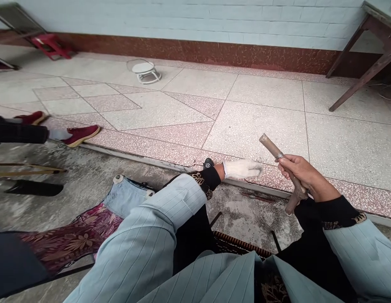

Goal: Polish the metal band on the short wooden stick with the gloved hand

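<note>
Right hand (296, 170) clasps a brown stick (270, 145); gloved left hand (242, 168) apart, grip unclear; white stool (143, 67), red stool (49, 41) beyond.

The bare right hand (295, 169) grips a brown, rod-shaped piece (270, 145), the left hand (244, 169) wears a white knitted glove (236, 169), and a small, round white stool (143, 68) stands beyond.

The wall (189, 21) is painted in pale blue, and a dark reddish band (170, 50) runs along its foot. The raised floor (261, 113) is speckled, whitish and pink, with thin dividing lines. Near the wall stand a red stool (52, 44), a low white stool (143, 68) and, at right, a brown table (381, 33). The lower ground (84, 164) is grey and stained.
</note>
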A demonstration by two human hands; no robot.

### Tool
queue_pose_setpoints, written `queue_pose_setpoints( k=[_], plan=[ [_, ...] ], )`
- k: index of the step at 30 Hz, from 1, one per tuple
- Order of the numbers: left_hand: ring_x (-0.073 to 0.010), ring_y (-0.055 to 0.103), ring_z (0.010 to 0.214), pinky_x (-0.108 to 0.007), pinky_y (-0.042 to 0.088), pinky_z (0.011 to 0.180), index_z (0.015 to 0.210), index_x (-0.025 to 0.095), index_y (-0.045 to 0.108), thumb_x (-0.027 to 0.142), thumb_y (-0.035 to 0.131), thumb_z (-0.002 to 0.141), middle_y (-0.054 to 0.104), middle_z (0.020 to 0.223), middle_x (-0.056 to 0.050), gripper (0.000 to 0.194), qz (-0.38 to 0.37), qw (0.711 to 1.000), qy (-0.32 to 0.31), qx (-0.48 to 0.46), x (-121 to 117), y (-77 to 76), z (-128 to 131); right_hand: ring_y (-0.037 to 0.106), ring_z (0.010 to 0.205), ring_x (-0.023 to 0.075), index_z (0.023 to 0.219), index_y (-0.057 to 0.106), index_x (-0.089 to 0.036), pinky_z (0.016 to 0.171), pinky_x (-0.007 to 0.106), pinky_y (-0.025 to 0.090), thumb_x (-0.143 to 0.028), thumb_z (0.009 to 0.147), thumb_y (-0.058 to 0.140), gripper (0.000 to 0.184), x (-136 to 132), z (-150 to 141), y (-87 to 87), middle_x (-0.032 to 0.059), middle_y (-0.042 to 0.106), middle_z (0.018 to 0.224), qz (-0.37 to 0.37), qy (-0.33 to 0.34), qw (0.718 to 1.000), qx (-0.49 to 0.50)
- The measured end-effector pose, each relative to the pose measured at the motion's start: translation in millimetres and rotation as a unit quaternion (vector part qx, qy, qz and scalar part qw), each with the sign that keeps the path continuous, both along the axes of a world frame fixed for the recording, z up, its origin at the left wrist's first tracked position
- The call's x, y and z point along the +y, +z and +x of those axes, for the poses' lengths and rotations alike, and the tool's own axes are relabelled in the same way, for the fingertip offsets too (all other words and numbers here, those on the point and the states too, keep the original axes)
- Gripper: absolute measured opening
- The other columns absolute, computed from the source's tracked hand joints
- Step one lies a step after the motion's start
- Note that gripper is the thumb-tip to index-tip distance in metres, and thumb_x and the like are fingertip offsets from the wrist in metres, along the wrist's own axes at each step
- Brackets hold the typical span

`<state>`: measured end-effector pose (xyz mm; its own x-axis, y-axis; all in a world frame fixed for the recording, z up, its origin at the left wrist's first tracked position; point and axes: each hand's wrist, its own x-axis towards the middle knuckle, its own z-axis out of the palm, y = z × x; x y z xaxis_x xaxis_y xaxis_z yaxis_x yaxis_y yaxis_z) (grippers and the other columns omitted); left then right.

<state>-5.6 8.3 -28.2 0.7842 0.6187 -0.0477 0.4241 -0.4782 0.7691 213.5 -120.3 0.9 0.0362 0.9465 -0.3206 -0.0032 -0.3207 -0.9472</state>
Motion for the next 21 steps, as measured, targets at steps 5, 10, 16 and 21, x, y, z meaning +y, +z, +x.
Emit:
queue_pose_setpoints(
  k=[5, 10, 16, 21],
  plan=[
    [-0.0177, 0.054, 0.061, -0.029, 0.042, 0.062, 0.072, 0.026, 0.064, 0.035, 0.067, 0.072, 0.059, 0.062, -0.002, 0.01, -0.035, 0.992, -0.112, 0.04, -13, 2.5, 13, 0.045, 0.051, 0.0095, 0.082, 0.057, -0.018, 0.047, 0.024, 0.034, -0.052, 0.079, 0.067, 0.035, -1, 3, -3.3, -0.0004, 0.053, 0.067, -0.013, -0.039, 0.999, 0.034],
    [-0.0186, 0.055, 0.066, -0.028, 0.042, 0.063, 0.075, 0.026, 0.065, 0.031, 0.066, 0.074, 0.061, 0.066, -0.003, 0.005, -0.054, 0.978, -0.184, 0.078, -28, 8.0, 15, 0.043, 0.052, 0.013, 0.072, 0.053, -0.02, 0.051, 0.028, 0.033, -0.048, 0.084, 0.057, 0.031, 7, 8, -17.1, 0.001, 0.05, 0.061, -0.001, -0.066, 0.973, -0.223],
    [-0.02, 0.055, 0.073, -0.03, 0.041, 0.066, 0.079, 0.021, 0.067, 0.029, 0.063, 0.077, 0.058, 0.068, -0.004, 0.008, -0.082, 0.974, -0.201, 0.062, -21, 13.1, 6, 0.046, 0.059, 0.0156, 0.074, 0.063, -0.019, 0.055, 0.03, 0.029, -0.037, 0.078, 0.064, 0.019, -5, 14, -32.7, 0.0055, 0.059, 0.068, -0.061, 0.145, 0.871, -0.465],
    [-0.0196, 0.056, 0.077, -0.03, 0.043, 0.067, 0.086, 0.019, 0.067, 0.034, 0.06, 0.081, 0.059, 0.077, -0.005, 0.017, -0.095, 0.971, -0.216, 0.038, -10, 23.0, 6, 0.046, 0.055, 0.0109, 0.086, 0.068, -0.019, 0.054, 0.026, 0.033, -0.046, 0.081, 0.063, 0.029, -23, -4, 16.7, -0.0009, 0.056, 0.065, -0.091, 0.441, 0.87, -0.201]
  ],
)
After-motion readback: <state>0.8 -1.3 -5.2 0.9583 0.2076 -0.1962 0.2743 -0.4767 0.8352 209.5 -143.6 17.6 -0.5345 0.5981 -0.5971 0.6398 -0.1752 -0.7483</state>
